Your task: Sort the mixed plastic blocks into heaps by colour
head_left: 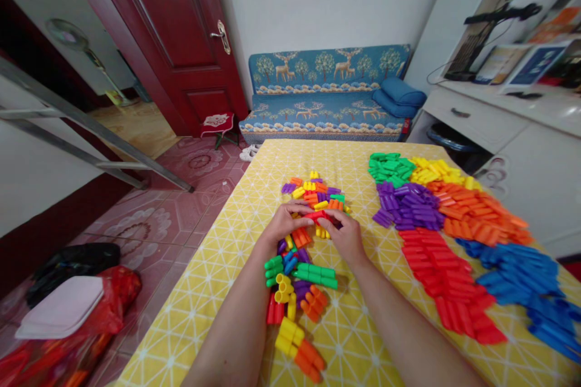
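Between my two hands is a red plastic building piece (316, 216), pinched from both sides. My left hand (287, 221) grips its left end, thumb toward me. On the other end, my right hand (345, 234) has its fingers closed, partly covering it. Beneath and beyond my hands lie mixed-colour pieces (310, 185). Nearer to me, between my forearms, are a joined green row (316, 275), a yellow piece (284, 288), an orange piece (314, 303) and a yellow-and-orange block (299, 347). Whether the red piece is one part or several joined is hidden by my fingers.
Colour-sorted heaps lie on the right of the yellow-clothed table (181, 320): green (390, 168), yellow (442, 172), purple (408, 205), orange (483, 214), red (447, 281) and blue (526, 284). Beyond the table stands a blue sofa (313, 112); a white cabinet (535, 151) is at right.
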`<act>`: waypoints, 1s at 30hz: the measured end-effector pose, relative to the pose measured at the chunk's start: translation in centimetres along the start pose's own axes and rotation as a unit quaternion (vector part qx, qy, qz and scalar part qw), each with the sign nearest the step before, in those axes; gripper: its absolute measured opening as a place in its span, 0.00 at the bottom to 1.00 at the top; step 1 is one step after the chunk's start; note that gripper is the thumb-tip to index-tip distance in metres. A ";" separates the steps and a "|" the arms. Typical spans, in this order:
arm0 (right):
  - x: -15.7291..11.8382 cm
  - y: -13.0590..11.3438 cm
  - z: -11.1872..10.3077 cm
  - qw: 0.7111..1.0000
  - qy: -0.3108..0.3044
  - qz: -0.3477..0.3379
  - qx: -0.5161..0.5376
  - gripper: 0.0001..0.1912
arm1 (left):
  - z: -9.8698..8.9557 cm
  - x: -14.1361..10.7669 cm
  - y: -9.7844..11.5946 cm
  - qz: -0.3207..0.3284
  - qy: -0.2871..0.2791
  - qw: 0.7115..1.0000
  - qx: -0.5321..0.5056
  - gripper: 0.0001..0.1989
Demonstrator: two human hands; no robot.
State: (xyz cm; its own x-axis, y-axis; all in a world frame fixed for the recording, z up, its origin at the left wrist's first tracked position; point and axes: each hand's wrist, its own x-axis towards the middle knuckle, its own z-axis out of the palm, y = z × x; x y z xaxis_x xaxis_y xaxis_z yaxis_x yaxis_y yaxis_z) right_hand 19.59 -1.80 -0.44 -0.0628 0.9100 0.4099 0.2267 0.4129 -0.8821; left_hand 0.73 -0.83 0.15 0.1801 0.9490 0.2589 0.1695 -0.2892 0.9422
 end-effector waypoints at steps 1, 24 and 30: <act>0.0 -0.1 0.0 1.000 0.018 0.017 0.016 0.14 | 0.0 0.0 -0.2 -0.007 -0.002 1.000 -0.014 0.15; -0.7 -2.0 1.6 0.924 -0.148 -0.152 -0.318 0.17 | 0.1 0.4 0.3 -0.064 0.101 0.954 -0.276 0.34; -0.9 -3.9 2.2 0.882 -0.187 -0.115 -0.416 0.18 | 0.2 0.6 -0.2 -0.074 0.101 0.950 -0.287 0.34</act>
State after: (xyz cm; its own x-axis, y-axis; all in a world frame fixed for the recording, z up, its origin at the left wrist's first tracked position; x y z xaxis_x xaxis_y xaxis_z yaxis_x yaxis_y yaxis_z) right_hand 16.60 -4.15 2.13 -0.4816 0.8183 0.3139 0.7917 0.5598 -0.2447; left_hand 0.98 -0.27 0.06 -0.0033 0.9953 0.0964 -0.3873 -0.0902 0.9175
